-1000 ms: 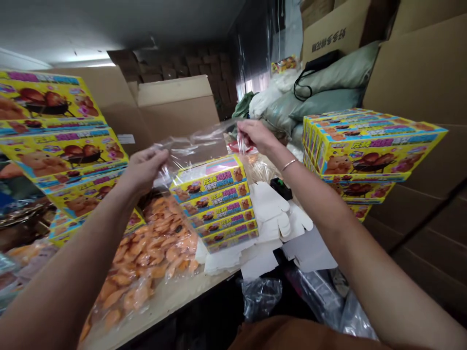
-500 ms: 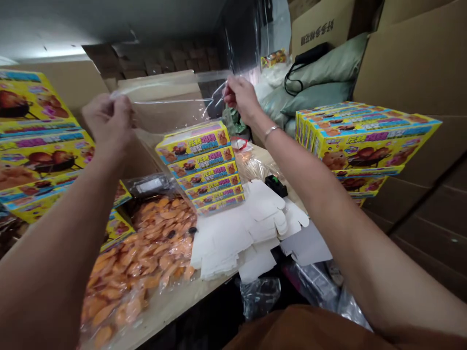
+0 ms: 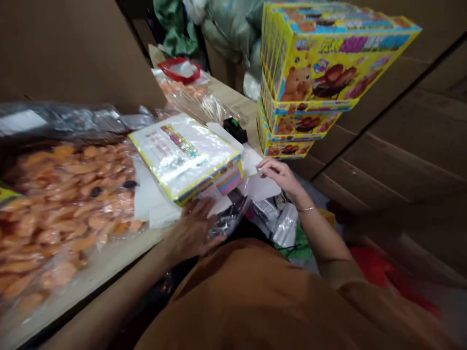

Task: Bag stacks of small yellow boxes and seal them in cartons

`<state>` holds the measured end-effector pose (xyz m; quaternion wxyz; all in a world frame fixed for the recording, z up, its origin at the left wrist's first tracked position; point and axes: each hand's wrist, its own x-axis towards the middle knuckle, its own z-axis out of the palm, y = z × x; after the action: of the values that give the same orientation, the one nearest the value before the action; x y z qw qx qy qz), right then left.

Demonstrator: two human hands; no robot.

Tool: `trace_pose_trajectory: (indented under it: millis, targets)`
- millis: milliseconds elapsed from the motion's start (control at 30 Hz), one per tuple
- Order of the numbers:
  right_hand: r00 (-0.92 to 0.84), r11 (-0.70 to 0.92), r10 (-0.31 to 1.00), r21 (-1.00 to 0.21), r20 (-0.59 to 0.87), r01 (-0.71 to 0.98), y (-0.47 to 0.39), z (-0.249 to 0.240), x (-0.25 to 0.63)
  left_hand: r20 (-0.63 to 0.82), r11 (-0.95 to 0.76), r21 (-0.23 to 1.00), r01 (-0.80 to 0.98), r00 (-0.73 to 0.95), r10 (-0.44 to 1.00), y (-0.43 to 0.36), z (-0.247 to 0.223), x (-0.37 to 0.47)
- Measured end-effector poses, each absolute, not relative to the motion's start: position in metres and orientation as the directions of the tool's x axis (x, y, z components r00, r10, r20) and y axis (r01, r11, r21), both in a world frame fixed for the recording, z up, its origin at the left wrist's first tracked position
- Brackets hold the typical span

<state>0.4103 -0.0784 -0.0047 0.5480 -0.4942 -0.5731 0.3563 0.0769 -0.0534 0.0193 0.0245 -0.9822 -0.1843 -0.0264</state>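
Observation:
A stack of yellow-edged boxes [image 3: 186, 150] in a clear plastic bag [image 3: 248, 194] lies on flat white cardboard pieces [image 3: 146, 194], a white printed face upward. My left hand [image 3: 197, 221] is at the near side of the boxes, its fingers stretched out and somewhat blurred, thumb apart. To the right of the boxes, my right hand [image 3: 279, 175] has its fingertips pinched together. A small shiny bit shows at these fingertips, which looks like the bag's film. Loose clear film hangs over the table edge between my hands.
Orange pieces in clear wrappers [image 3: 73, 194] cover the table's left part. Behind the boxes are a black tape dispenser [image 3: 235, 130], thin sticks [image 3: 211, 104] and a red basket [image 3: 178, 70]. Yellow printed boxes [image 3: 314, 73] are stacked at the right. Cartons [image 3: 394, 146] stand beyond.
Both hands have come down from the raised, stretched bag opening to near the table's edge. The bagged stack has been tipped over from standing to lying. The view has turned downward and right.

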Motion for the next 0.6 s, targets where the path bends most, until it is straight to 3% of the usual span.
trace_pose_trajectory:
  millis: [100, 200, 300, 433, 500, 600]
  targets:
    - [0.330, 0.150, 0.937, -0.986, 0.118, -0.072, -0.118, -0.040, 0.428, -0.030, -0.889, -0.028, 0.458, 0.888, 0.458, -0.048, 0.015, 0.100]
    - [0.368, 0.043, 0.929, -0.970, -0.049, -0.239, -0.138, -0.061, 0.420, -0.138, -0.905, 0.040, 0.424, 0.899, 0.416, -0.041, 0.028, 0.132]
    - [0.433, 0.000, 0.894, -0.966, -0.116, -0.258, -0.122, -0.063, 0.390, -0.060, -0.920, 0.042, 0.389, 0.920, 0.387, -0.024, 0.048, 0.176]
    - [0.565, 0.103, 0.825, -0.980, -0.011, -0.169, -0.081, -0.051, 0.368, 0.072, -0.951, 0.076, 0.299, 0.950, 0.304, 0.014, 0.067, 0.245]
    - [0.532, 0.132, 0.846, -0.981, 0.039, -0.138, -0.075, -0.049, 0.371, -0.039, -0.957, 0.059, 0.283, 0.959, 0.281, 0.032, 0.070, 0.276]
    - [0.513, 0.125, 0.857, -0.984, 0.040, -0.131, -0.086, -0.055, 0.382, -0.349, -0.950, 0.094, 0.299, 0.903, 0.249, 0.051, 0.068, 0.308]
